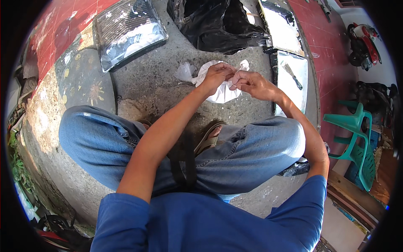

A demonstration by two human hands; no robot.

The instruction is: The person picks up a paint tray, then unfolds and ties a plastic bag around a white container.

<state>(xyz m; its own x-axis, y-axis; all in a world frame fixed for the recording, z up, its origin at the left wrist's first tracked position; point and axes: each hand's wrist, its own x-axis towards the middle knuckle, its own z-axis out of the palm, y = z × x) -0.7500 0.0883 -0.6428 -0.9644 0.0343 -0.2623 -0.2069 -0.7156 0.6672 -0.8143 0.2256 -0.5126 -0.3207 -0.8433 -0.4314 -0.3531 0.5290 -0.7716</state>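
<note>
A white plastic bag rests on the concrete in front of my feet, with something bulky inside that I cannot make out. My left hand pinches the gathered top of this bag. Close beside it, my right hand has its fingers curled on the same bunched plastic. A twisted end sticks up behind the fingers. On the left side a clear crumpled piece of plastic lies against the bag. The fingertips partly hide what they grip.
A ribbed tray smeared with white stands far left, beside a grey rounded block. Black plastic sheeting lies ahead. Two white-coated trays line the right, one bearing a putty knife. A green plastic chair stands farther right.
</note>
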